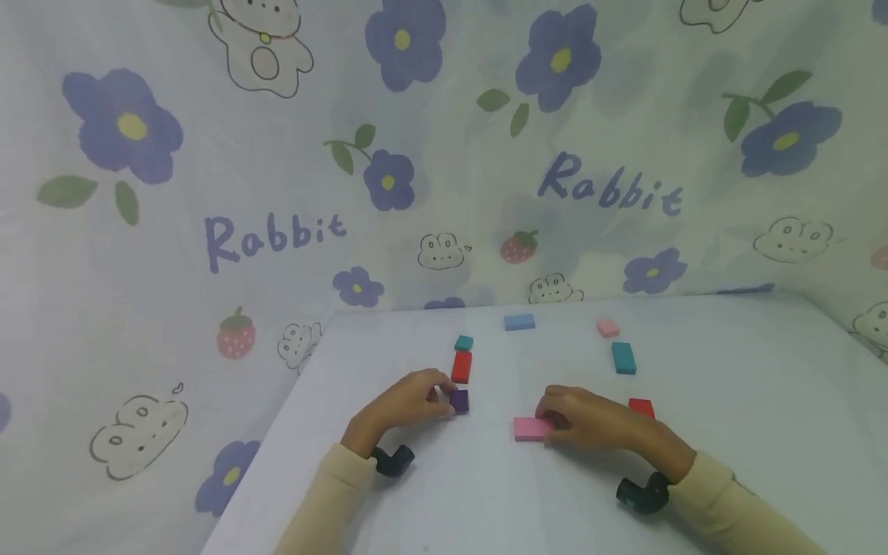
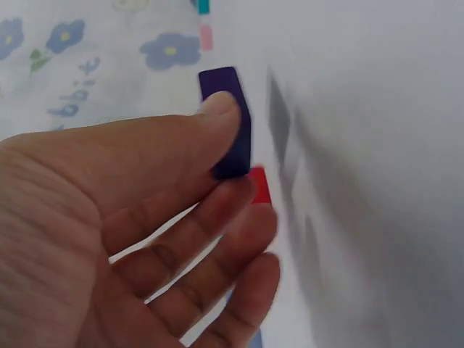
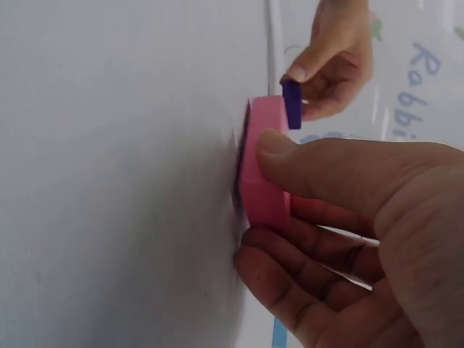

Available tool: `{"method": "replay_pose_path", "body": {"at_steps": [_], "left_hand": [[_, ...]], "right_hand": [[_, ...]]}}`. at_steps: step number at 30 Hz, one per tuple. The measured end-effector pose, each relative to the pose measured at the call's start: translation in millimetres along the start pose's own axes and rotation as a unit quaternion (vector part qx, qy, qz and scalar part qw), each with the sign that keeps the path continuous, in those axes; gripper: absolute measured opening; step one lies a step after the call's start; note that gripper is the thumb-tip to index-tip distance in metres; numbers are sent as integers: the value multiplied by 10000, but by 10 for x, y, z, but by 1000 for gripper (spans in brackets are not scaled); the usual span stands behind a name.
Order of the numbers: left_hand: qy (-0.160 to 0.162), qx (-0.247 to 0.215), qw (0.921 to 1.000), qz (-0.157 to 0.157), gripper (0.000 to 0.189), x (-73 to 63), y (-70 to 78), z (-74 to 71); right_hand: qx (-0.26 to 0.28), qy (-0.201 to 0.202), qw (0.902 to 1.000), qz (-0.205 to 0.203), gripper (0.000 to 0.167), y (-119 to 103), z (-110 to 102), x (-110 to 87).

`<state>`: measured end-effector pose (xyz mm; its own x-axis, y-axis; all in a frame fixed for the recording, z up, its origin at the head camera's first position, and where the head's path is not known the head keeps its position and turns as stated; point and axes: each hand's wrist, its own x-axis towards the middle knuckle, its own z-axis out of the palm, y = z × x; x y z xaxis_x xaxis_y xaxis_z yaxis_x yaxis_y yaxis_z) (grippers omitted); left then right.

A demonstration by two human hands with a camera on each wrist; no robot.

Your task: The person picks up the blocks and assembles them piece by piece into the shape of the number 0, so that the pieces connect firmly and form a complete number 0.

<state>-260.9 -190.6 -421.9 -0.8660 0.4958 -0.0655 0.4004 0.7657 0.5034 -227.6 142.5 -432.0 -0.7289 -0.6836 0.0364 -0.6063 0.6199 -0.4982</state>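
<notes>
Between thumb and fingers, my left hand (image 1: 415,398) pinches a small dark purple block (image 1: 460,401), seen close in the left wrist view, where the block (image 2: 230,138) shows a shadow beside it on the white surface. To the right, my right hand (image 1: 583,418) grips the right end of a longer pink block (image 1: 530,429). In the right wrist view the thumb presses one face of the pink block (image 3: 264,159), low over the table. A red block (image 1: 461,367) lies just beyond the left hand, with a small teal block (image 1: 463,342) behind it.
On the white table (image 1: 472,501), a light blue block (image 1: 519,321) lies at the back, with a light pink block (image 1: 607,327) and a teal block (image 1: 623,358) to its right. Another red block (image 1: 641,407) is partly hidden behind the right wrist. A patterned curtain (image 1: 430,208) hangs behind.
</notes>
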Motion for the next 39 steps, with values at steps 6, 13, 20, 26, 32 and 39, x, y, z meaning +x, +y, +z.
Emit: {"method": "replay_pose_path", "body": {"at_steps": [6,13,20,26,32,39], "left_hand": [[200,-150,9997,0,34,26,185,191],[213,-119,9996,-125,34,78,334,345],[117,-265,9996,-4,32,132,412,364],[11,-173,9998,110,30,120,414,382],[-68,-87,9998,170,29,121,377,384],[-135,-211,9996,149,30,108,314,448]], "right_hand": [[284,62,9995,137,26,-13,54,30],[135,13,9998,118,26,-26,65,29],[155,80,9998,-34,25,-37,42,19],[68,49,10000,44,27,-45,72,29],[-42,78,9999,114,28,-45,103,42],[26,36,9998,186,29,-41,149,37]]}}
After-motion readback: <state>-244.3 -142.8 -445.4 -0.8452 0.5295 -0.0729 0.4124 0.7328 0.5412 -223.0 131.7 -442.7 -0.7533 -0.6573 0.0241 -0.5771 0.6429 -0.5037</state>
